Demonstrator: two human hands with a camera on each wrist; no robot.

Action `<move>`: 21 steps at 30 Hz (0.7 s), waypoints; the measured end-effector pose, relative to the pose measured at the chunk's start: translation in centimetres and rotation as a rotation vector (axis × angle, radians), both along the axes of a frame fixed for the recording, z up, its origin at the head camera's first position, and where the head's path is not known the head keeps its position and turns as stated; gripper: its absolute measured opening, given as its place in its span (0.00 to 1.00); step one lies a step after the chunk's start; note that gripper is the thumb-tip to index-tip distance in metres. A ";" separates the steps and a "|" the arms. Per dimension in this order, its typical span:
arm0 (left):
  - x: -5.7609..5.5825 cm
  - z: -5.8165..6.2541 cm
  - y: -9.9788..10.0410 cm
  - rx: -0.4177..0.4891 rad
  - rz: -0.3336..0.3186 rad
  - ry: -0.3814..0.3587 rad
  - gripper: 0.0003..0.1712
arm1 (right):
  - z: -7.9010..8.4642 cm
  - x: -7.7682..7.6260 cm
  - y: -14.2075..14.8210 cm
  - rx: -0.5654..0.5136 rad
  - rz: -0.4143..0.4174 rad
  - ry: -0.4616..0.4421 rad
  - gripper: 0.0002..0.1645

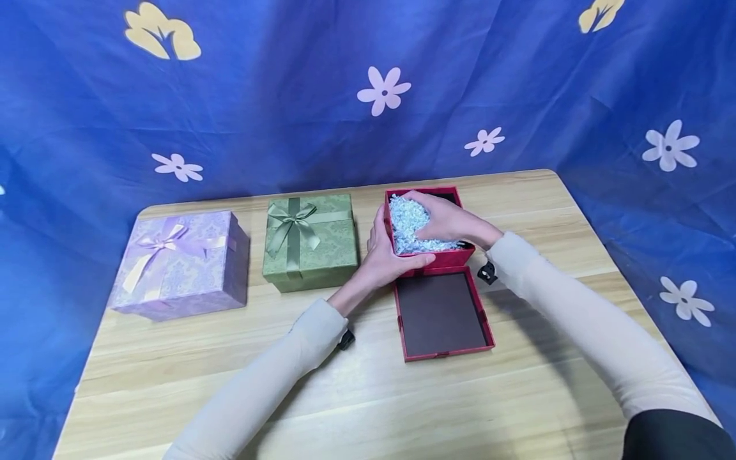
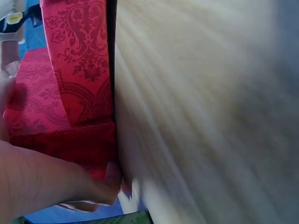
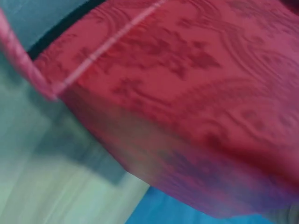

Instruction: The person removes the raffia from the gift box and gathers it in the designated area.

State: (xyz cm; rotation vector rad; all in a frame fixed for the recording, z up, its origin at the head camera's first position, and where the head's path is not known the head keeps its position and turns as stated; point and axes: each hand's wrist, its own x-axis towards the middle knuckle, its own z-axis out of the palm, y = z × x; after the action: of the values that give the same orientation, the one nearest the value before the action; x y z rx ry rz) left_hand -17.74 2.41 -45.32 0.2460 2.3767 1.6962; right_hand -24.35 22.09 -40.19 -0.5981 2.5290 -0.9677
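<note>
A red gift box (image 1: 446,259) stands uncovered near the back of the table, with pale blue shredded paper (image 1: 407,220) heaped inside it. My left hand (image 1: 386,255) holds the box at its near left corner, thumb along the front wall and fingers along the left side. In the left wrist view the patterned red wall (image 2: 86,60) shows beside that hand. Reaching in from the right, my right hand (image 1: 445,218) is curved around the shredded paper, its fingertips partly hidden in it. The right wrist view shows just the outer box wall (image 3: 187,79).
The red lid (image 1: 443,313) lies inside-up in front of the box. A green gift box (image 1: 328,246) with a bow is to the left, and a lilac gift box (image 1: 190,268) with a bow farther left. Blue floral cloth (image 1: 322,128) hangs behind the table.
</note>
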 end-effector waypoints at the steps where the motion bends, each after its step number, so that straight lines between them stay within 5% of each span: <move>1: 0.1 0.0 0.0 0.005 0.003 -0.004 0.84 | 0.3 0.0 0.1 -0.008 -0.004 -0.007 0.52; 15: 0.3 0.3 0.1 0.037 0.012 0.081 0.85 | 4.6 0.5 2.6 -0.123 -0.088 -0.058 0.56; 21: 0.6 0.6 0.1 0.019 0.020 0.064 0.84 | 7.1 1.1 4.0 -0.188 -0.145 -0.058 0.55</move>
State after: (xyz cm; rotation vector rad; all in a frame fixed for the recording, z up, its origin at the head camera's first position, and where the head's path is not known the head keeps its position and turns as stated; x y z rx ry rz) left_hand -17.18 2.54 -44.73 0.2844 2.4177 1.7454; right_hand -23.30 26.13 -33.09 -0.4365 2.4751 -1.2667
